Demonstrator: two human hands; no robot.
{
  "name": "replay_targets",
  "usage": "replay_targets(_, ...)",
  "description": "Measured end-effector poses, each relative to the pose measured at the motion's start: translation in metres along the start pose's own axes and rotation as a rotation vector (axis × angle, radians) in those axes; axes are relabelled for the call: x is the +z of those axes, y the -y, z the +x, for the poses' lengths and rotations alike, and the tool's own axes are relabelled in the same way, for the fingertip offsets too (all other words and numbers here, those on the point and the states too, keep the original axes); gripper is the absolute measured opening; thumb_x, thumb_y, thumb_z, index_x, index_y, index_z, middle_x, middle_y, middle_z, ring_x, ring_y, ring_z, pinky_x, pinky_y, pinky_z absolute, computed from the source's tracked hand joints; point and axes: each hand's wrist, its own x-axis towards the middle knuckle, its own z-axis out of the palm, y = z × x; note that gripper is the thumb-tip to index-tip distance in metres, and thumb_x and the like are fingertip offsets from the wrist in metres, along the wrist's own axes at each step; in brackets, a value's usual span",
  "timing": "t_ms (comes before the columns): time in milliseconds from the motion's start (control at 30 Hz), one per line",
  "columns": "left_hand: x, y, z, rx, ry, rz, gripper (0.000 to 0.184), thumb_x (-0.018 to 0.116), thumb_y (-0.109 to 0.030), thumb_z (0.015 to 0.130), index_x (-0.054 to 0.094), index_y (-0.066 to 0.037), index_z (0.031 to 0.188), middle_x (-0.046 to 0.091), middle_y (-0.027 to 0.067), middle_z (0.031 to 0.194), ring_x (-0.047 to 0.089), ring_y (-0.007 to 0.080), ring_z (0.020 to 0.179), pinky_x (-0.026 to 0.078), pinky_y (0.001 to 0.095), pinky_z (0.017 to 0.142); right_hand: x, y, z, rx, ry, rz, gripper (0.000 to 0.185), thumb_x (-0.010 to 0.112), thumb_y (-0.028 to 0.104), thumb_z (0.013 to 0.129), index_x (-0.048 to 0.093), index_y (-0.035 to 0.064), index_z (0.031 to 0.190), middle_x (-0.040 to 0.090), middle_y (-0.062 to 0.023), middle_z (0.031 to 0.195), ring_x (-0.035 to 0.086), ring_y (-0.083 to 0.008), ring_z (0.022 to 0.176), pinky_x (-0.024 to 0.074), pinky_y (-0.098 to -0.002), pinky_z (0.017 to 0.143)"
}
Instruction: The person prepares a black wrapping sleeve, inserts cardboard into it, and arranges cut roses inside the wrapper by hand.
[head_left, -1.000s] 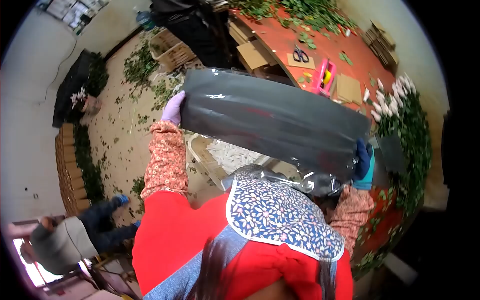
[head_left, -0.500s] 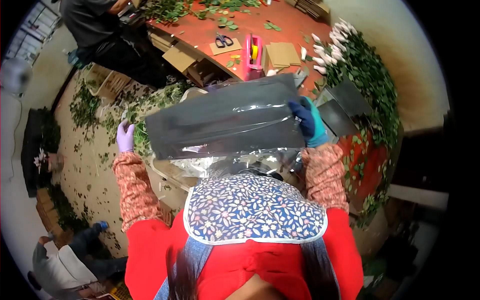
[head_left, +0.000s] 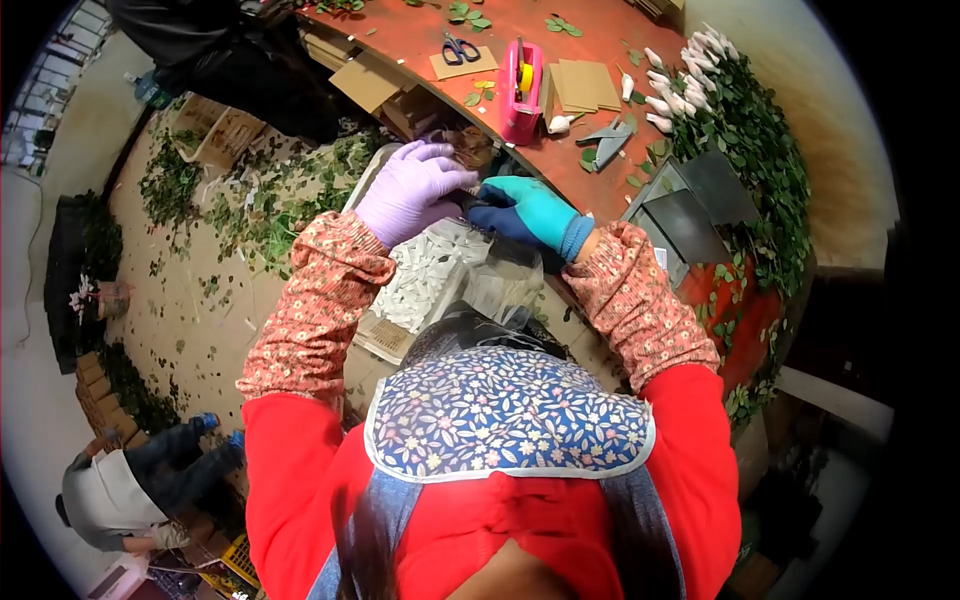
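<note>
My left hand [head_left: 412, 192], in a lavender glove, is closed with its fingers curled over at the table's near edge. Close beside it, my right hand [head_left: 530, 214] in a teal and navy glove is closed too, thumb toward the left hand. A small dark piece shows between the two hands, but what they grip is mostly hidden. Below them stands a crate [head_left: 378, 338] filled with small white pieces [head_left: 428, 275]. Clear plastic [head_left: 505, 280] lies or hangs at its right side.
On the red table [head_left: 560, 160] are a pink tape dispenser [head_left: 521, 95], scissors [head_left: 460, 48], cardboard pieces [head_left: 586, 86], a grey plier-like tool [head_left: 606, 145] and pale roses [head_left: 690, 85] with leafy stems. Dark panels [head_left: 685, 225] stand at right. Two people work nearby; leaves litter the floor.
Both hands have come together from the sides, above the crate. The wide black sheet with clear plastic, stretched out before, no longer shows spread, and the crate's white pieces are visible.
</note>
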Motion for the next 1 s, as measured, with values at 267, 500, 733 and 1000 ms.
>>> replay_targets(267, 0.017, 0.016, -0.009, -0.156, 0.037, -0.167, 0.011, 0.067, -0.018, 0.081, 0.068, -0.012, 0.091, 0.065, 0.0103, 0.075, 0.064, 0.0300, 0.072, 0.051, 0.0377, 0.064, -0.019, 0.014, -0.008, 0.014, 0.084, -0.347, 0.042, 0.070, 0.037, 0.081, 0.063, 0.0020, 0.104, 0.066, -0.0181, 0.095, 0.063, -0.0297, 0.089, 0.0483, -0.0377, 0.079)
replay_targets(500, -0.011, 0.041, -0.001, -0.413, -0.368, -0.925, 0.021, 0.054, -0.007, 0.094, 0.064, -0.001, 0.111, 0.069, 0.0067, 0.103, 0.064, 0.0147, 0.095, 0.050, 0.0279, 0.087, -0.031, 0.005, -0.002, 0.102, 0.110, -0.107, 0.042, 0.070, 0.039, 0.083, 0.062, 0.0020, 0.102, 0.065, -0.0101, 0.091, 0.057, -0.0156, 0.082, 0.0466, -0.0313, 0.077)
replay_targets(733, 0.000, 0.005, -0.013, -0.354, -0.021, -0.764, 0.098, 0.087, -0.022, 0.063, 0.034, -0.005, 0.143, 0.048, 0.0104, 0.137, 0.048, 0.0219, 0.124, 0.037, 0.0353, 0.105, -0.022, 0.002, -0.007, 0.206, 0.179, -0.006, 0.041, 0.073, 0.034, 0.083, 0.061, 0.0019, 0.107, 0.063, -0.0038, 0.094, 0.053, -0.0100, 0.085, 0.0457, -0.0280, 0.078)
replay_targets(1000, 0.029, 0.005, -0.016, -0.735, 0.037, -1.072, 0.013, 0.066, 0.002, 0.082, 0.066, 0.003, 0.095, 0.068, 0.0087, 0.100, 0.062, 0.0136, 0.094, 0.052, 0.0284, 0.084, -0.015, -0.011, 0.003, 0.047, 0.199, -0.024, 0.043, 0.070, 0.038, 0.083, 0.063, 0.0038, 0.108, 0.067, -0.0115, 0.094, 0.061, -0.0168, 0.084, 0.0483, -0.0323, 0.078)
